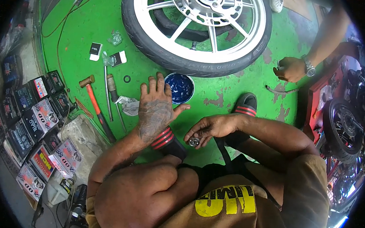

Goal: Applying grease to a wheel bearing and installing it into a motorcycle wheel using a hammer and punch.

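My left hand (156, 108) is open, fingers spread, hovering just left of a round tub of dark blue grease (179, 88) on the green floor. My right hand (209, 130) pinches a small round metal bearing (194, 142) low between my feet. A motorcycle wheel (197, 24) with a black tyre and white spokes lies flat on the floor beyond the tub.
A hammer with an orange handle (94, 105), metal rods (108, 93), a rag (129, 105) and small packets lie to the left. Stacked boxes (33, 122) line the far left. Another person's hand with a wristwatch (291, 69) reaches in at the right, near a red stand (319, 104).
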A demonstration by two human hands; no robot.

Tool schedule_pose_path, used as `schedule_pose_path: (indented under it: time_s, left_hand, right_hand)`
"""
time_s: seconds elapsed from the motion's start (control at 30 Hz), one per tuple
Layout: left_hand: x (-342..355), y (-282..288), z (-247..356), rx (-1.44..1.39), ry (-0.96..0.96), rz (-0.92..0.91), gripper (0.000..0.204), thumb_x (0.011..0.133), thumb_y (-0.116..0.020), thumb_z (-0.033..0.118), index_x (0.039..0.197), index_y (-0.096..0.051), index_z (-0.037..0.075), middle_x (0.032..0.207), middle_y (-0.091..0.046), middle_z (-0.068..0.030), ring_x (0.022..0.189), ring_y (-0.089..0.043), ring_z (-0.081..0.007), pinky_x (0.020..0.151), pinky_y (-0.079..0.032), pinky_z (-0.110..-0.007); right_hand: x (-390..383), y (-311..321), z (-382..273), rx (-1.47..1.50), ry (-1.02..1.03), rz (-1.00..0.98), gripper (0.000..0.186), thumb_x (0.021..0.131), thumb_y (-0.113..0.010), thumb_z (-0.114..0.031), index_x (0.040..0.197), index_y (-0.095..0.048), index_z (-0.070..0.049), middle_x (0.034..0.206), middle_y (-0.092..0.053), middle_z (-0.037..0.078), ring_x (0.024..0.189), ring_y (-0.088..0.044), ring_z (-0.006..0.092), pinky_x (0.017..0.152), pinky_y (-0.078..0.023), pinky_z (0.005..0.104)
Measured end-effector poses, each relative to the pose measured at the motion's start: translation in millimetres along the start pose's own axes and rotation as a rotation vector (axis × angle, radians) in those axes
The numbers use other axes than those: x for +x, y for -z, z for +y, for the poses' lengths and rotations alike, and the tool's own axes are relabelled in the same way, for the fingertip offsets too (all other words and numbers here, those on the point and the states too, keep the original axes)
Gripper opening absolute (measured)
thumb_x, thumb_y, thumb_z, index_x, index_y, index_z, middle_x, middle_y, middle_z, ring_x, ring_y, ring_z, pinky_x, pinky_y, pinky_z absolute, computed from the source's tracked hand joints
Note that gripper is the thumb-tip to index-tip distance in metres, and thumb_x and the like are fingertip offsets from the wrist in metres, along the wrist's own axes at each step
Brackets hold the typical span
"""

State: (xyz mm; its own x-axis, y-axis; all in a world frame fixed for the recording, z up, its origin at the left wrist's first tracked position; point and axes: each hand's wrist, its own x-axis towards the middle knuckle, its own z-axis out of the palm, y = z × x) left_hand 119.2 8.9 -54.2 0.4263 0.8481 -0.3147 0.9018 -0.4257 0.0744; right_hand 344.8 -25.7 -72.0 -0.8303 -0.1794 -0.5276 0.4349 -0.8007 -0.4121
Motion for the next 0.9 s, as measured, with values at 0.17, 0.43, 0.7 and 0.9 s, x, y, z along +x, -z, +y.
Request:
schedule_pose_path:
  time_s: [0.17,0.43,0.7,0.9]
  left_hand:
    - [-4,7,-3,-0.043,-0.018,0.051,0.086,0.082,-0.049,0.073,0.112,-0.066,-0.006,0.135,-0.048,-0.0218,0.122,-0.043,-0.0349,0.098,-0.034,-0.045]
    - [-44,31,-71,-1.094,0.075,0.163,0.034,0.088,-0.068,0.027,0.116,-0.062,0.009,0.141,-0.042,-0.017,0.128,-0.042,-0.0327,0.1,-0.038,-0.041]
    - [-92,55,-98,-1.59,0.121,0.529,0.038,0.088,-0.059,0.021,0.12,-0.059,0.0,0.143,-0.038,-0.0156,0.125,-0.041,-0.0241,0.105,-0.033,-0.039]
    - [-96,79,-101,-1.136,0.162,0.682,0.039,0.082,-0.062,0.012,0.121,-0.062,0.005,0.141,-0.039,-0.0186,0.127,-0.042,-0.0313,0.108,-0.033,-0.045]
  right_hand:
    - [-10,-7,-30,0.175,0.077,-0.167,0.044,0.099,-0.054,-0.028,0.136,-0.051,-0.005,0.129,-0.058,0.01,0.111,-0.061,0.0251,0.097,-0.051,0.0374]
    - [-5,-6,-83,0.098,0.186,-0.097,0.044,0.094,-0.064,-0.02,0.134,-0.053,-0.005,0.126,-0.06,0.009,0.109,-0.062,0.0219,0.097,-0.051,0.0354]
    - [38,-26,-176,0.159,0.51,0.252,0.043,0.095,-0.061,-0.014,0.135,-0.051,-0.003,0.121,-0.061,0.012,0.111,-0.063,0.0242,0.097,-0.053,0.0337]
    - [68,-49,-201,0.22,0.717,0.396,0.041,0.096,-0.059,-0.015,0.134,-0.051,0.0,0.12,-0.062,0.012,0.108,-0.062,0.0195,0.095,-0.053,0.0322]
